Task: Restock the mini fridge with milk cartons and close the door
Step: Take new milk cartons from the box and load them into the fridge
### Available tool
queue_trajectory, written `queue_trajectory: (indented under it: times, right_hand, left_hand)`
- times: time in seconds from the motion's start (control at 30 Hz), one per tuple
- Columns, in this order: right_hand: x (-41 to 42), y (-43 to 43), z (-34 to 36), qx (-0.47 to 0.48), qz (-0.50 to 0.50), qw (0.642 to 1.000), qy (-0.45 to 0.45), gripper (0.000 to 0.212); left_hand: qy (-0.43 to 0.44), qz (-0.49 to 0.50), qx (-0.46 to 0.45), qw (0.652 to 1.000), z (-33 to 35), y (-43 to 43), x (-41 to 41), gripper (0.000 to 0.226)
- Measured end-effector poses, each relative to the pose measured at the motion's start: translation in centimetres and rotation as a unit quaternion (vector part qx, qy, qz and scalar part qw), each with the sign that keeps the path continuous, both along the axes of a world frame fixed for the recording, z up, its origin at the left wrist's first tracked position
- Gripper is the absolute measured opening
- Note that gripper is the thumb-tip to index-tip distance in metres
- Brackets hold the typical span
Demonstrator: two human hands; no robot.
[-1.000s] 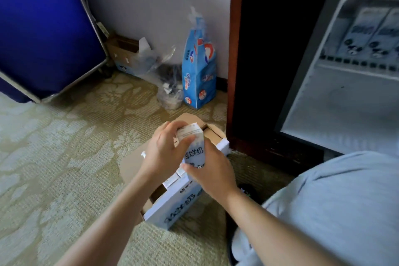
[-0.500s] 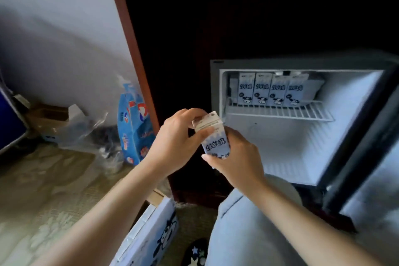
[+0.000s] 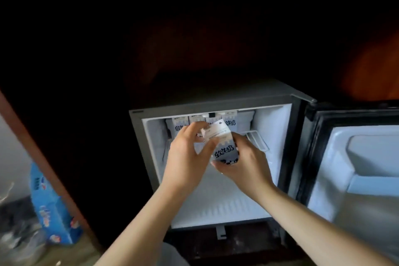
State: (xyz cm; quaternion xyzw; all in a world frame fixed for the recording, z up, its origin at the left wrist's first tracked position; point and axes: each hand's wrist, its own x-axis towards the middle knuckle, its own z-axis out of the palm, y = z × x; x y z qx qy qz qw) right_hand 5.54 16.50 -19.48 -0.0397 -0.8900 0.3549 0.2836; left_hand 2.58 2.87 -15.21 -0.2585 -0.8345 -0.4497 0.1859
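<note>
Both my hands hold one white-and-blue milk carton point(image 3: 223, 147) in front of the open mini fridge point(image 3: 218, 207). My left hand point(image 3: 187, 160) grips the carton's top from the left. My right hand point(image 3: 248, 164) cups its lower right side. The carton is tilted, top toward the fridge's upper shelf. Several matching milk cartons point(image 3: 179, 125) stand in a row at the back of the wire shelf point(image 3: 258, 140), partly hidden by my hands. The fridge door point(image 3: 354, 170) stands open to the right.
The fridge sits inside a dark wooden cabinet point(image 3: 43, 157). A blue printed bag point(image 3: 49, 207) and crumpled clear plastic point(image 3: 15, 235) lie on the floor at the left. The fridge's lower compartment holds nothing visible.
My hands lifted the carton out of the cardboard box on the floor and carried it up and forward to the fridge opening. The view swung right, so the box is out of sight.
</note>
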Motion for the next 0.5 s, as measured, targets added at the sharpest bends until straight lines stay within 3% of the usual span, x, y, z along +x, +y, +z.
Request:
queue_trajectory:
  times: [0.17, 0.5]
  right_hand:
    - [-3.0, 3.0, -1.3, -0.031, -0.059, 0.998, -0.001, 0.046]
    - [-9.0, 6.5, -3.3, -0.095, -0.120, 0.988, -0.027, 0.046]
  left_hand:
    - [-0.105, -0.051, 0.081, 0.990, -3.3, 4.2, -3.1, 0.019]
    - [-0.268, -0.130, 0.135, 0.945, -7.8, 8.4, -9.3, 0.032]
